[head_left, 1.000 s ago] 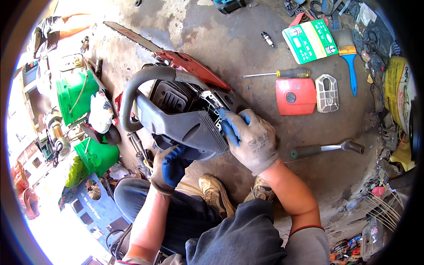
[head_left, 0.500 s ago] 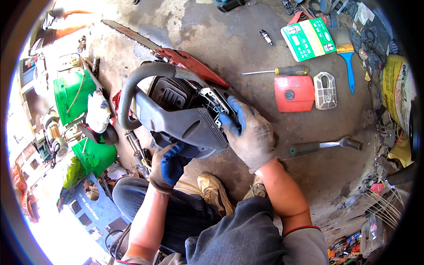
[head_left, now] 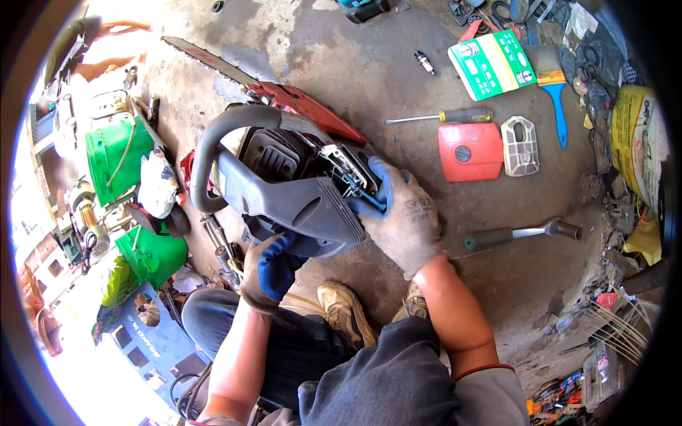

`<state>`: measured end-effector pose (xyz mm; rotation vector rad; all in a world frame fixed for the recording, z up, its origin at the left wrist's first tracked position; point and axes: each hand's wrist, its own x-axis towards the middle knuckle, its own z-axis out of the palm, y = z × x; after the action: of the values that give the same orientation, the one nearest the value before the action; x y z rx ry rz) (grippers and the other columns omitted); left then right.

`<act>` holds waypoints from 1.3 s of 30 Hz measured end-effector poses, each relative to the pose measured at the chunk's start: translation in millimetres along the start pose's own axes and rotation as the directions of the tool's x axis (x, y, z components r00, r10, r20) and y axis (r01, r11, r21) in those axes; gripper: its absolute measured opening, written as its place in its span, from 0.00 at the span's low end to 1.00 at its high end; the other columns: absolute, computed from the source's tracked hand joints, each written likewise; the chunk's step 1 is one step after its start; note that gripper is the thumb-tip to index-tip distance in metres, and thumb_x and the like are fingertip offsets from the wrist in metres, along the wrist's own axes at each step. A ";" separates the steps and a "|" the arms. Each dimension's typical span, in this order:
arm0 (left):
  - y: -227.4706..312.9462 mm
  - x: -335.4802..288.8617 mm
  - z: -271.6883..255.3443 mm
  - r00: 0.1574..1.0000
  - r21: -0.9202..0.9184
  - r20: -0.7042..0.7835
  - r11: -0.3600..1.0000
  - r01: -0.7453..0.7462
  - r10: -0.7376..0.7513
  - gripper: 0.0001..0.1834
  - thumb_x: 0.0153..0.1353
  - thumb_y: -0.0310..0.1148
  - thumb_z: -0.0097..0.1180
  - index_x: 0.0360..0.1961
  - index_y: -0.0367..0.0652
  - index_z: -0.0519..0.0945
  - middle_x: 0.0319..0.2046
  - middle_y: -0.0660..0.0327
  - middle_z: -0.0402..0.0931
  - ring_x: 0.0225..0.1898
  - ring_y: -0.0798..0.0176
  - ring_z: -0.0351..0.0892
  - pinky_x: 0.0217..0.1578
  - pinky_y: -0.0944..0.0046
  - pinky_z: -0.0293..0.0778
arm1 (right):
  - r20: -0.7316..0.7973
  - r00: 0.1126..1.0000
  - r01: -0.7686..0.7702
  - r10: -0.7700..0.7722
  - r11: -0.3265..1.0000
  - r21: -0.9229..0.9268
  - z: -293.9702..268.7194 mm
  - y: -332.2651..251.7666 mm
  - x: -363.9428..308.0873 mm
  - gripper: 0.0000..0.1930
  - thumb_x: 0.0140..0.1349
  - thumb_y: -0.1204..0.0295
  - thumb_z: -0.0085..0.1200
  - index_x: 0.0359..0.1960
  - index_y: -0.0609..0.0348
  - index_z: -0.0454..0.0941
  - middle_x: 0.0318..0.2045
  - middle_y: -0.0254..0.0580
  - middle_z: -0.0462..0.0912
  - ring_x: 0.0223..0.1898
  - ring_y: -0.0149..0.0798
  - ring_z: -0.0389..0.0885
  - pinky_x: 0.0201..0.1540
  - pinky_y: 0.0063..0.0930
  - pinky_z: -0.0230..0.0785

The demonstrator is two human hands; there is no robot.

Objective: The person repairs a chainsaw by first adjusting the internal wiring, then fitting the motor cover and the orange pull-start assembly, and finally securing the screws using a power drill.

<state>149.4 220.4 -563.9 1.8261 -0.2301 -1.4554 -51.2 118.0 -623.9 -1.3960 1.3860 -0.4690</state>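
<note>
hands (head_left: 270,271) (head_left: 403,221), two, on one chainsaw (head_left: 295,206)

Gloved left fingers (head_left: 285,246) curl; right fingers (head_left: 382,172) (also gloved) bend, thumb (head_left: 367,210) apart.

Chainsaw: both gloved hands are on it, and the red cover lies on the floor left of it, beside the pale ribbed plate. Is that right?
Not quite: the head view shows the red cover on the floor right of the chainsaw. The gloved left hand and right hand are indeed on the chainsaw, and the cover lies beside the pale ribbed plate.
</note>
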 end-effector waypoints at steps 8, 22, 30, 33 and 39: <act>11.7 -2.9 11.5 0.996 -0.067 -0.036 0.994 0.085 -0.087 0.22 0.72 0.39 0.45 0.51 0.28 0.77 0.43 0.54 0.82 0.42 0.63 0.83 0.38 0.69 0.77 | -0.021 0.998 -0.053 0.052 0.999 -0.010 -0.2 -6.0 2.5 0.26 0.56 0.70 0.65 0.56 0.61 0.74 0.39 0.54 0.80 0.37 0.47 0.84 0.40 0.35 0.77; 31.1 -4.1 24.4 0.995 0.017 -0.057 0.997 0.080 -0.079 0.18 0.69 0.37 0.52 0.54 0.36 0.74 0.39 0.57 0.82 0.40 0.64 0.84 0.36 0.68 0.79 | 0.166 0.981 -0.010 -0.100 0.829 0.559 -22.2 36.1 -18.0 0.22 0.64 0.80 0.53 0.60 0.67 0.69 0.50 0.50 0.77 0.47 0.33 0.81 0.51 0.27 0.75; 39.9 -2.4 29.9 0.990 -0.033 -0.084 0.993 0.110 -0.112 0.15 0.68 0.32 0.55 0.52 0.35 0.74 0.42 0.57 0.81 0.42 0.64 0.83 0.43 0.63 0.82 | 0.038 0.994 0.081 -0.107 0.905 0.419 -25.8 9.4 -18.0 0.22 0.60 0.73 0.60 0.56 0.65 0.74 0.52 0.53 0.74 0.45 0.44 0.82 0.49 0.35 0.75; 41.7 -3.4 28.1 0.991 -0.007 -0.087 0.995 0.099 -0.099 0.17 0.67 0.33 0.57 0.52 0.35 0.74 0.41 0.58 0.80 0.42 0.66 0.83 0.42 0.63 0.82 | 0.050 0.956 0.290 -0.288 0.956 -0.036 -26.5 -10.6 -11.8 0.24 0.55 0.65 0.63 0.52 0.63 0.76 0.53 0.55 0.73 0.49 0.54 0.78 0.51 0.44 0.72; 34.2 -0.6 24.5 0.997 -0.172 -0.043 0.983 0.057 -0.065 0.20 0.63 0.30 0.61 0.54 0.37 0.72 0.41 0.62 0.79 0.40 0.68 0.80 0.41 0.67 0.79 | 0.012 0.929 0.361 -0.371 0.897 -0.253 -14.8 -18.8 -10.4 0.25 0.52 0.63 0.65 0.50 0.60 0.77 0.54 0.56 0.72 0.53 0.59 0.74 0.53 0.48 0.68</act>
<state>138.1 186.2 -542.0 1.7398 -0.0238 -1.4248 -57.5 116.9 -598.6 -1.8817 1.2423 -0.5789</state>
